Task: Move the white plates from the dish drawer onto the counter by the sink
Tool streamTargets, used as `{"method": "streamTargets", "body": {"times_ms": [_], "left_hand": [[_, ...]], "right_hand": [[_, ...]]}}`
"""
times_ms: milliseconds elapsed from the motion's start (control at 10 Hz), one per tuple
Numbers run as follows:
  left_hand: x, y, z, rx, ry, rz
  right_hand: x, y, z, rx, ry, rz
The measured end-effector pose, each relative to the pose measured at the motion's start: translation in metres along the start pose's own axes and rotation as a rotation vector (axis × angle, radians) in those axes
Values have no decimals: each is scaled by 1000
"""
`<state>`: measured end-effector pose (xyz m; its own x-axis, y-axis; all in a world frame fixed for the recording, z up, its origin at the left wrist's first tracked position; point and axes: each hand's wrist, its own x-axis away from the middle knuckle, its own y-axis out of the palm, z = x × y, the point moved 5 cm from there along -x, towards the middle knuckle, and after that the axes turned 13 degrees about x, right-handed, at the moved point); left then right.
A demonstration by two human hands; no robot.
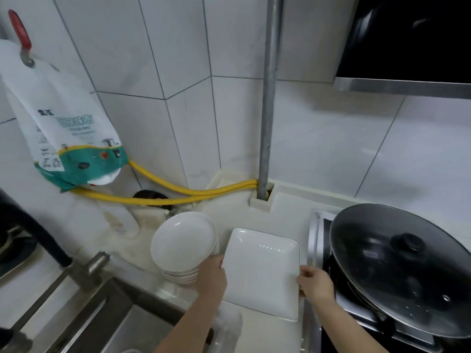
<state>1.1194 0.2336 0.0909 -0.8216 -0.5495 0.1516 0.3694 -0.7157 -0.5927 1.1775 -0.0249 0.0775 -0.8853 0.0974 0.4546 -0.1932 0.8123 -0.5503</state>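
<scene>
Both hands hold the square white plate [262, 271] between them over the table [285, 207]: left grip [212, 275] and right grip [316, 282] pinching opposite edges; round plates [184, 240] stacked just left.

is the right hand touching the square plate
Touching. In the head view the right hand grips the square plate at its right edge, its fingers curled over the rim.

Two bare forearms come up from the lower edge of the head view, no sleeve, watch, bracelet or glove on either. The left hand [212, 276] and the right hand [316, 282] carry no visible rings. The fingers look short and rounded; nails are too blurred to tell.
</scene>
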Motion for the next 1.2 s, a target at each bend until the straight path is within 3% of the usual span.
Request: {"method": "streamTargets", "body": {"times_ms": [300, 400, 500, 700, 800, 1000, 1200], "left_hand": [[1, 10, -1, -353, -62, 29], [1, 12, -3, -345, -60, 47], [0, 17, -6, -171, -39, -15], [-3, 22, -4, -252, -9, -82], [2, 16, -1, -412, -89, -11], [12, 14, 7, -508, 23, -106], [40, -3, 33, -529, 166, -157]], "right_hand": [[-22, 13, 3, 81, -20, -19], [-27, 14, 3, 92, -37, -14], [-24, 13, 3, 102, -38, -10], [-19, 11, 2, 154, -55, -11], [-15, 13, 0, 227, -93, -18], [3, 15, -13, 541, -184, -59], [44, 18, -54, 892, -436, 16]]}}
